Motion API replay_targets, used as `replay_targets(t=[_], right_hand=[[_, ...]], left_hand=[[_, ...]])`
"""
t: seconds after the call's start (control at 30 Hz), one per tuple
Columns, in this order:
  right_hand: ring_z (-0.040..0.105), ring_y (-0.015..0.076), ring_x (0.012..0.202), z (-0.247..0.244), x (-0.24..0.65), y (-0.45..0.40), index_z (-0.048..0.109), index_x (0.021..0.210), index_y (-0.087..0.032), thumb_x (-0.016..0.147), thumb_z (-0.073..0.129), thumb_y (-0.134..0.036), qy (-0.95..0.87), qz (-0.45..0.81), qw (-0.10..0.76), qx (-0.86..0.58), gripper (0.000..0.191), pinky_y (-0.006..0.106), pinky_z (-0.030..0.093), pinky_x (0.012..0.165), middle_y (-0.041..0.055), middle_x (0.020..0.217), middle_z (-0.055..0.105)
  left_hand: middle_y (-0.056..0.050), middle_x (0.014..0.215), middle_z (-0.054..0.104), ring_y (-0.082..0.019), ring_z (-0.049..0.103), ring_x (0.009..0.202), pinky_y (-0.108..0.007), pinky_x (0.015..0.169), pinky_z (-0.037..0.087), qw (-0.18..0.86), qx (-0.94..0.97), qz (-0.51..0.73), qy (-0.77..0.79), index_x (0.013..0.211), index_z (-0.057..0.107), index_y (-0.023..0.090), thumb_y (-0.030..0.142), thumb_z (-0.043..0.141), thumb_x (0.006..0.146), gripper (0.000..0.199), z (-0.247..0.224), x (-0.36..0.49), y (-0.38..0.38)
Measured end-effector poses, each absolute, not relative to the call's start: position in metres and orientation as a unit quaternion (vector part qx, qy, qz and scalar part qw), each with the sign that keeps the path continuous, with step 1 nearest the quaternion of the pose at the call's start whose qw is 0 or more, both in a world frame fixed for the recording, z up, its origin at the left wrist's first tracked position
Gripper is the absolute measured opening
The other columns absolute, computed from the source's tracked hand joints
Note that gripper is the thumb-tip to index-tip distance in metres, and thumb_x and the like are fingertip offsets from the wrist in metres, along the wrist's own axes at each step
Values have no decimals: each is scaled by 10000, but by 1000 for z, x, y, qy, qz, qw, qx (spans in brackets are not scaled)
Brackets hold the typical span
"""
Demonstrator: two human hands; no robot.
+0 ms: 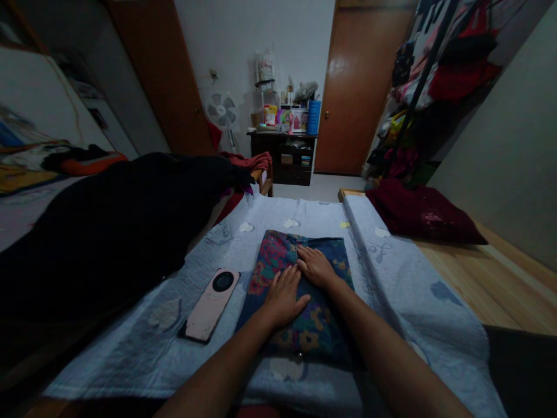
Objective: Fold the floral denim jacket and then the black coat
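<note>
Both of your hands lie palm down, fingers extended, neither gripping anything. Left hand (284, 299): flat near the middle of the folded floral garment (315, 316), thumb out to the right. Right hand (317, 267): farther forward on the same garment, to the right, its thumb side close to your left fingertips; whether they touch, you cannot tell from here.

Garment: dark blue with red and yellowish flowers, directly in front of you on the pale patterned bedsheet (272, 212). A small button-like dot (300, 354) shows near its near edge.

Step in hand, as judged: you are pressing or smoothing the folded cloth. A next move would call for light, even palm pressure outward, so the layers do not slide; any lift would first need fingers under an edge.

Left of the garment, apart from it: pink smartphone (212, 306), camera ring upward. Beyond it, a large black cloth (117, 232). Right side: maroon cloth (409, 203). Far wall: white fan (223, 110), dark cabinet (263, 157).
</note>
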State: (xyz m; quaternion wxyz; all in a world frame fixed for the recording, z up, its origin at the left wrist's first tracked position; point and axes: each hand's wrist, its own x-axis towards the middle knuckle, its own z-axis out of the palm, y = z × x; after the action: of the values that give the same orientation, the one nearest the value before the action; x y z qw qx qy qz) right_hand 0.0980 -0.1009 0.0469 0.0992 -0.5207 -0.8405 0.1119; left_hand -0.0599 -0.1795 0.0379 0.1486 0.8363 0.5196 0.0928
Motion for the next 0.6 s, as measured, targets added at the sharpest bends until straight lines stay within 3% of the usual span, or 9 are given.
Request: replay_targets(t=[0.23, 0.6], right_hand=[[302, 258, 1403, 46, 95, -89, 382, 1447, -179, 976, 294, -461, -839, 98, 71, -531, 556, 443, 233, 1123, 74, 1532, 335], [215, 233, 1434, 39, 96, -76, 329, 1475, -198, 957, 293, -530, -817, 83, 69, -566, 616, 446, 161, 1141, 67, 1560, 277]], left_hand=[[-102, 1582, 203, -261, 157, 1460, -487, 1182, 129, 142, 838, 96, 518, 1501, 249, 162, 545, 388, 907, 720, 38, -60, -180], [-103, 1582, 202, -258, 145, 1462, -495, 1183, 119, 154, 838, 87, 517, 1500, 249, 163, 544, 376, 914, 711, 44, -61, -181]])
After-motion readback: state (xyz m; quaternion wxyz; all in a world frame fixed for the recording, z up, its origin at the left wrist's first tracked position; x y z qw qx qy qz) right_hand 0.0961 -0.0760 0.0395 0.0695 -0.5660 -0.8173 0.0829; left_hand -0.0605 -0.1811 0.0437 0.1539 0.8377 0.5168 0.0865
